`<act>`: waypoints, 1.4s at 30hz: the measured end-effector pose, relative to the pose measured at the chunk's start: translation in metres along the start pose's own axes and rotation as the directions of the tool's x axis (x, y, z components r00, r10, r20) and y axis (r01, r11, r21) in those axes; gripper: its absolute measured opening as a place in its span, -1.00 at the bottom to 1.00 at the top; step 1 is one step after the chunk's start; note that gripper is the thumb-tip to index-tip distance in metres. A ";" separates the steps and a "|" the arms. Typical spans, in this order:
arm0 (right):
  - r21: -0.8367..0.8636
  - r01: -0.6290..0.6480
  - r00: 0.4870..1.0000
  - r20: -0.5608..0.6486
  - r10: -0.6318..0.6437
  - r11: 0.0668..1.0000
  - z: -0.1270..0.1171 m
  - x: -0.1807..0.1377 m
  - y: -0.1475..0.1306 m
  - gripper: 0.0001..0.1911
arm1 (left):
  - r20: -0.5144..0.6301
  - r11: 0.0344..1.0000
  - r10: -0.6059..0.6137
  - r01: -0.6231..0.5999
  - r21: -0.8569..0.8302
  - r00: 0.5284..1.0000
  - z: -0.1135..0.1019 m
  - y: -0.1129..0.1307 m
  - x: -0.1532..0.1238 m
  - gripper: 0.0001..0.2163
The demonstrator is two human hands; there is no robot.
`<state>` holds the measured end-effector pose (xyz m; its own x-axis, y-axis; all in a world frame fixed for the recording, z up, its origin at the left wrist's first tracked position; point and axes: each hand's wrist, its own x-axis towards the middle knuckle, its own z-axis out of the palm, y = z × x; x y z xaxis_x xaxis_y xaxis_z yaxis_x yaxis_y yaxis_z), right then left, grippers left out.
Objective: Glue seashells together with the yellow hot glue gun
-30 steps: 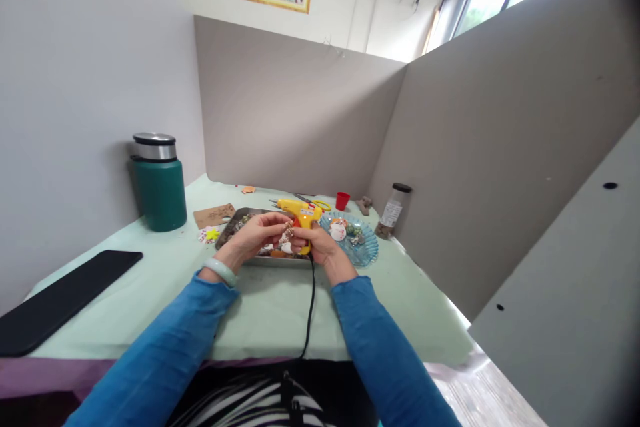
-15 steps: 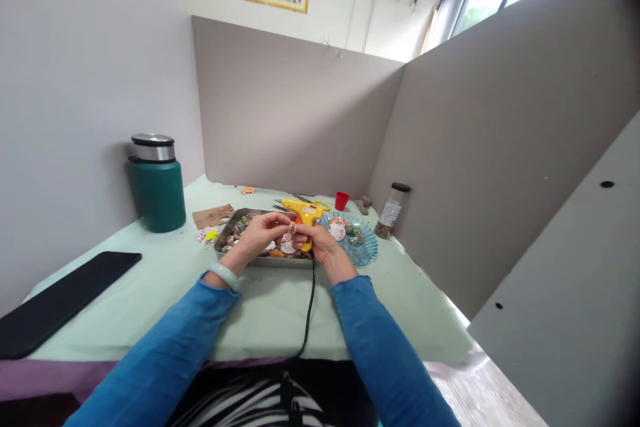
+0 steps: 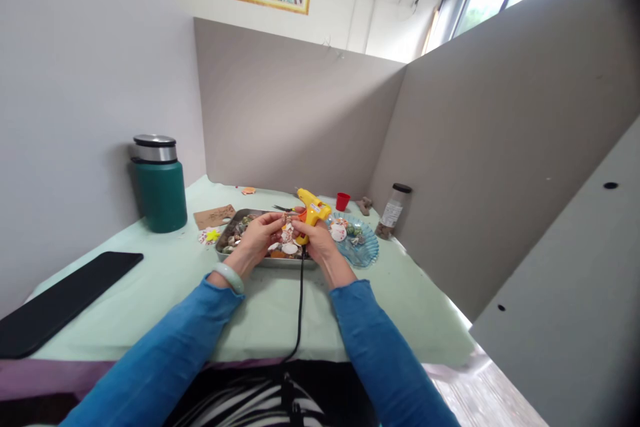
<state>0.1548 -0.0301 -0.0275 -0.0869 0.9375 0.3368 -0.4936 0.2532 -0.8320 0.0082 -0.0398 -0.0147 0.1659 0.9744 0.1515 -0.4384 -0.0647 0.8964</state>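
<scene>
Nearest to us, the black cord (image 3: pixel 301 307) runs up from the edge of the green-covered table (image 3: pixel 260 313) to the yellow glue gun (image 3: pixel 314 205). A second ago the gun lay tipped over to the left, its nozzle (image 3: pixel 300 193) above our left fingertips; now it stands steeper, with the nozzle aimed up and away from us. We judge from this that no glue is going on at this instant and that the work is in handling the piece.

Our right hand (image 3: pixel 320 243) is wrapped around the gun's handle. Our left hand (image 3: pixel 263 235) pinches a small brownish piece (image 3: pixel 287 219) between thumb and fingers, over the tray; we cannot tell whether the right fingertips touch it too.

Beneath both hands sits the metal tray (image 3: pixel 265 263), holding a jumble of shells, with a white disc (image 3: pixel 289 249) and an orange piece (image 3: pixel 278 254) near its front. To its right, the blue plate (image 3: pixel 369 255) carries a white round piece (image 3: pixel 338 233) with red marks and some greenish lumps (image 3: pixel 355 231).

Farther off, the green bottle (image 3: pixel 161 195) stands lidded at the left, its contents hidden. At the right, the clear jar (image 3: pixel 391 213) leans under a black lid, with something brown at the bottom. Beyond the plate stands the red cup (image 3: pixel 343 201); we cannot see into it.
</scene>
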 end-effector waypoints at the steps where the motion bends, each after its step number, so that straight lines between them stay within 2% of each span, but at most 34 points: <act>1: -0.002 0.011 1.000 -0.010 -0.011 1.000 0.001 -0.001 0.000 -0.47 | 0.001 1.000 -0.002 0.002 -0.005 1.000 0.000 0.000 0.000 -0.60; 9: -0.029 0.024 0.999 -0.043 -0.025 0.999 0.007 -0.004 0.001 -0.46 | -0.004 0.999 -0.002 0.002 -0.045 1.000 -0.003 -0.003 0.004 -0.65; 17: -0.103 0.123 0.985 -0.105 -0.134 0.987 0.005 -0.003 0.000 -0.46 | 0.022 0.997 -0.074 0.075 -0.018 0.997 -0.004 0.000 0.004 -0.75; 20: -0.190 0.146 0.983 -0.083 -0.164 0.971 0.003 -0.004 -0.004 -0.50 | 0.018 0.996 -0.089 0.089 -0.019 0.996 -0.006 0.007 0.003 -0.79; 22: -0.276 0.160 0.983 -0.045 -0.179 0.948 0.003 -0.005 -0.006 -0.58 | 0.024 0.997 -0.078 0.078 -0.007 0.997 -0.008 0.010 0.003 -0.74; 26: -0.401 0.218 0.973 0.018 -0.230 0.890 0.004 -0.005 -0.006 -0.74 | 0.043 0.987 -0.056 0.049 0.152 0.998 -0.009 0.011 0.002 -0.63; 29: -0.416 0.248 0.964 0.016 -0.266 0.875 0.005 -0.004 -0.004 -0.74 | 0.053 0.962 -0.055 0.039 0.271 0.997 -0.009 0.010 0.001 -0.61; 33: -0.438 0.279 0.955 0.032 -0.295 0.855 0.005 -0.002 0.001 -0.77 | 0.034 0.943 -0.078 0.062 0.328 0.996 -0.009 0.011 0.001 -0.60; 42: -0.462 0.309 0.944 0.043 -0.327 0.831 0.005 -0.003 0.001 -0.81 | 0.026 0.946 -0.138 0.124 0.301 0.990 -0.008 0.013 0.002 -0.60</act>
<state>0.1501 -0.0339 -0.0271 0.0420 0.7917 0.6094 -0.0373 0.6108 -0.7909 -0.0047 -0.0372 -0.0066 0.2477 0.9681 0.0372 -0.1283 -0.0053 0.9917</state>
